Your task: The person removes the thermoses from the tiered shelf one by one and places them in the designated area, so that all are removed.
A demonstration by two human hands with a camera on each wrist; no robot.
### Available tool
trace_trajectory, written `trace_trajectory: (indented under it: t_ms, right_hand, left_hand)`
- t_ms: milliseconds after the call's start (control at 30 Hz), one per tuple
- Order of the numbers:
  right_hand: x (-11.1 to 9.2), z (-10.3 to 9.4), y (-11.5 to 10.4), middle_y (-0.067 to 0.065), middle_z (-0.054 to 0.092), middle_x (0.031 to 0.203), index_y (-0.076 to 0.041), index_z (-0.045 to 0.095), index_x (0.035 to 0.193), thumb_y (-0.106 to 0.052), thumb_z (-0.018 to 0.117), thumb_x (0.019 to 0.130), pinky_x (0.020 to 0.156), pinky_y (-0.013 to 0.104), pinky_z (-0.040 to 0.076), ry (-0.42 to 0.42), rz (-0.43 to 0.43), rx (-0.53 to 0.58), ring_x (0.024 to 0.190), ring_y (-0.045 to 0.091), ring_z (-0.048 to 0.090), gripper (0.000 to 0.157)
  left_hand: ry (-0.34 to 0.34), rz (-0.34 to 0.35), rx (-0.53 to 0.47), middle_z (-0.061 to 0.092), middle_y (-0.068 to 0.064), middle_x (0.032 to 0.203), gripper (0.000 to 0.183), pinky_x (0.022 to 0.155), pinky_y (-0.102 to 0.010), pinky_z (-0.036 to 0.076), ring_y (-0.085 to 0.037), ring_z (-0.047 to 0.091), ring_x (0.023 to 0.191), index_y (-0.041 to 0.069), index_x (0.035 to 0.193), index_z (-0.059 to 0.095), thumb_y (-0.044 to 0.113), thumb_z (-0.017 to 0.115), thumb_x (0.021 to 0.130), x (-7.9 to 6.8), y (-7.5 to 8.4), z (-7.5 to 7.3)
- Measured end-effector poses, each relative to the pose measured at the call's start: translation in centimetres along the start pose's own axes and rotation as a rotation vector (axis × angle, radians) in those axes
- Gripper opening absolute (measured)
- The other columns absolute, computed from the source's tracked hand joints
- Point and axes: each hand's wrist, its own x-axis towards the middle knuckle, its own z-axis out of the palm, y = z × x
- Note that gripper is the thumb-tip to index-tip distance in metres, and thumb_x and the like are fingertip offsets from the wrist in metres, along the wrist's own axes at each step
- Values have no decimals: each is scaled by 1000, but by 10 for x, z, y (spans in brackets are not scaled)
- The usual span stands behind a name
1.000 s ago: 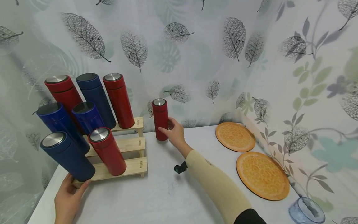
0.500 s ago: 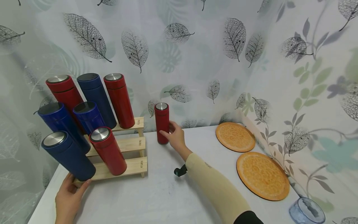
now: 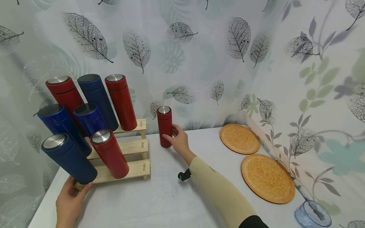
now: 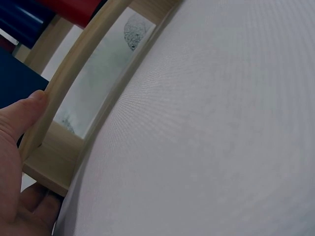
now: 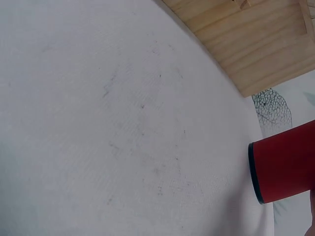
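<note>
My right hand (image 3: 179,141) holds a slim red thermos flask (image 3: 164,128) with a silver lid, thumb on the near side, fingers behind. It is upright at the back of the white table, right of a three-step wooden rack (image 3: 137,171). In the right wrist view the flask's dark base (image 5: 255,172) shows close over the table. My left hand (image 3: 69,202) grips the rack's front left corner. In the left wrist view its thumb (image 4: 34,103) lies on the lowest step's edge, with fingers curled by the leg below. A dark blue flask (image 3: 71,160) stands right above that hand.
Several red and blue flasks stand on the rack, among them a short red one (image 3: 109,155) on the lowest step. Two round orange mats (image 3: 239,139) lie at the right, near a clear bowl (image 3: 312,215). A leaf-patterned curtain (image 3: 196,63) hangs behind.
The red thermos flask in my right hand has come a little toward me and slightly to the right. My left hand keeps its grip on the rack.
</note>
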Motion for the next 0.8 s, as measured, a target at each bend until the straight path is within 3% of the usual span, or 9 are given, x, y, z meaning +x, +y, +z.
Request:
trace_trajectory:
  t_ms: [100, 267, 333, 433, 567, 800]
  right_hand:
    - [-1, -1, 1, 13, 68, 144, -4, 59, 152, -20, 90, 93, 111, 34, 53, 0, -4, -10, 133, 28, 66, 68]
    - [-1, -2, 0, 12, 68, 144, -5, 59, 152, -21, 90, 93, 111, 34, 53, -10, 4, -17, 134, 28, 65, 69]
    - [0, -3, 0, 12, 67, 145, -5, 58, 153, -21, 90, 93, 112, 34, 52, -19, 9, -14, 134, 27, 65, 69]
    - [0, -5, -1, 10, 67, 146, -6, 59, 153, -20, 90, 93, 112, 34, 52, -32, 20, -12, 135, 26, 65, 69]
    - [1, -8, -3, 10, 68, 145, -6, 60, 152, -19, 90, 93, 112, 36, 53, -56, 21, -11, 134, 27, 65, 67]
    - [2, -8, -2, 8, 69, 143, -8, 60, 151, -22, 89, 95, 112, 33, 53, -75, 20, -47, 133, 25, 66, 65]
  left_hand:
    - [0, 5, -3, 29, -22, 175, 80, 119, -60, 40, -54, 46, 146, -2, 168, 33, 26, 75, 106, -1, 1, 0]
    - [6, 2, -15, 32, -18, 174, 80, 122, -29, 37, -52, 48, 145, 1, 168, 35, 29, 77, 105, -3, 0, 0]
    - [7, -6, -14, 33, -16, 174, 80, 120, -22, 36, -50, 49, 145, 3, 168, 36, 29, 77, 105, -2, 0, 0]
    - [-1, -9, -12, 31, -19, 175, 81, 124, -41, 39, -52, 47, 146, 1, 169, 34, 30, 75, 106, -2, 0, 1]
    - [-4, -27, -2, 28, -20, 175, 81, 119, -62, 40, -54, 45, 147, 0, 169, 32, 30, 74, 107, -1, 1, 1]
    - [-4, -30, -17, 28, -17, 176, 80, 120, -61, 39, -52, 45, 148, 2, 169, 32, 29, 74, 107, -2, 1, 0]
